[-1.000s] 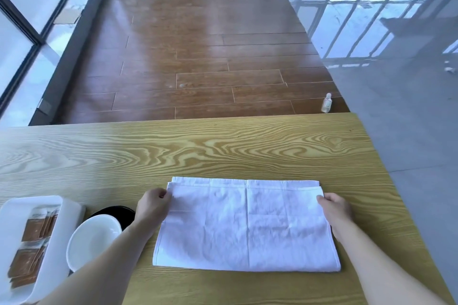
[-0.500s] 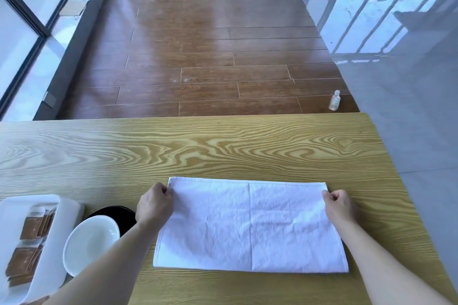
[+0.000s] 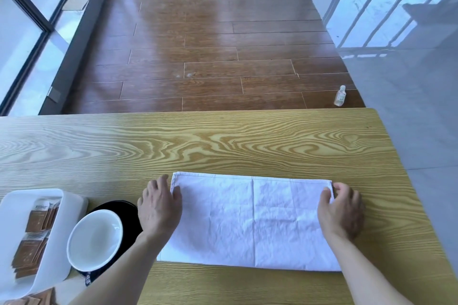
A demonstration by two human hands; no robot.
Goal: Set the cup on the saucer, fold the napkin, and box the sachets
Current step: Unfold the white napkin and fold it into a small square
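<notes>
Creased cloth napkin, glossy wood-grain table

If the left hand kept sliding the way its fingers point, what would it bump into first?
Probably nothing. The left hand points away across the table; only bare wood lies ahead up to the far edge. The napkin stays beside it.

Napkin: we see a white folded cloth napkin flat on the yellow wood-grain table.
Hands: our left hand and right hand rest open on its ends.
Cup: a white ceramic cup, seemingly on a black round saucer.

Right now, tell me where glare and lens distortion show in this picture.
Head view: window glare washes the wooden floor; the wide lens bows the table far edge; left hand and right hand on the napkin look sharp.
</notes>
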